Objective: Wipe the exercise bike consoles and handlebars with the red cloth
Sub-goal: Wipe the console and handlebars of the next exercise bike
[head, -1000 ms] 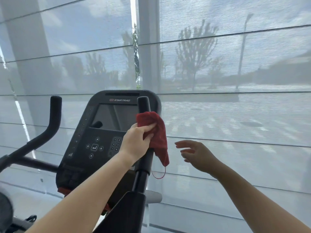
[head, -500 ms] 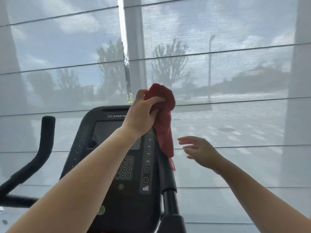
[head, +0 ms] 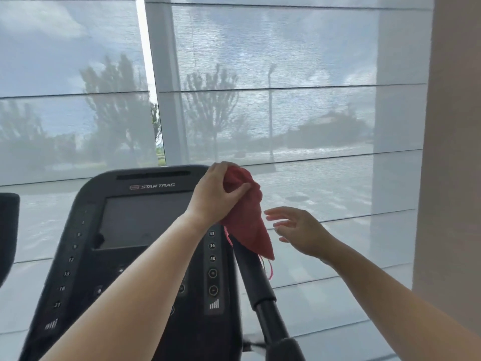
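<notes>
My left hand grips the bunched red cloth at the top right corner of the black exercise bike console. The cloth hangs down over the upper end of the right handlebar, hiding its tip. My right hand hovers just right of the cloth with fingers spread, holding nothing and not touching it. The console's dark screen and button columns face me, partly covered by my left forearm. The left handlebar's tip shows at the left edge.
Large windows with sheer roller shades stand right behind the bike. A beige wall or pillar rises at the right edge.
My left hand slid the cloth up the right handlebar from mid-height to its top beside the console. The view moved closer and rightward. My right hand stayed open beside the cloth.
</notes>
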Tool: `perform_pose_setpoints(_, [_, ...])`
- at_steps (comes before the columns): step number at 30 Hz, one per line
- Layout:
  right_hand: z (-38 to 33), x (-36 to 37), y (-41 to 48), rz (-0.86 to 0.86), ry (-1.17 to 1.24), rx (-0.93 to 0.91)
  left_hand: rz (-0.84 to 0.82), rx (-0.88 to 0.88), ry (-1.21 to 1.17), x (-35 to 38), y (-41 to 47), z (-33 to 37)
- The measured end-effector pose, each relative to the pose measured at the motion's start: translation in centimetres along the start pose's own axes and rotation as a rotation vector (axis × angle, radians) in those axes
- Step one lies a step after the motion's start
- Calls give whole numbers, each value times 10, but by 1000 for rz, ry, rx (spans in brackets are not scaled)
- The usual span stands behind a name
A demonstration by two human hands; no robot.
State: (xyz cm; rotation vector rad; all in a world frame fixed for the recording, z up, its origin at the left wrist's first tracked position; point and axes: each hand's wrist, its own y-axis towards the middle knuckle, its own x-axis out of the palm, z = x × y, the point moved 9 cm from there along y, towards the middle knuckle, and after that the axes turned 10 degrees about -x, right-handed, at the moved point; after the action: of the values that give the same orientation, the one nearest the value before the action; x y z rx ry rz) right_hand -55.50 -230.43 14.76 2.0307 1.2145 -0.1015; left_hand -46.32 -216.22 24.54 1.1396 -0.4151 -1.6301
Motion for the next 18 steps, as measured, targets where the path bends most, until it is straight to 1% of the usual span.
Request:
perform_pose_setpoints(2, [-1,3,-2,5,-12,7,44,-13,-88,-1,-8,-5])
perform_pose_setpoints(5, [-3,6,-5,16,-20,21,45,-33,-152,4,-20,-9])
perform_pose_setpoints(8, [-9,4,-5,37,-31,27,25,-73,-163,9,-31,-14])
perform_pose_setpoints(11, [-19,-2,-6,77,-20,13,25,-69,-163,14,-40,-12])
perform_pose_setpoints(15, [-26,-3,-11,94,-15,-5,19,-133,-163,14,-23,-12])
perform_pose_setpoints(18, [-20,4,-24,120,59,8,-5,-137,-204,12,-13,-16])
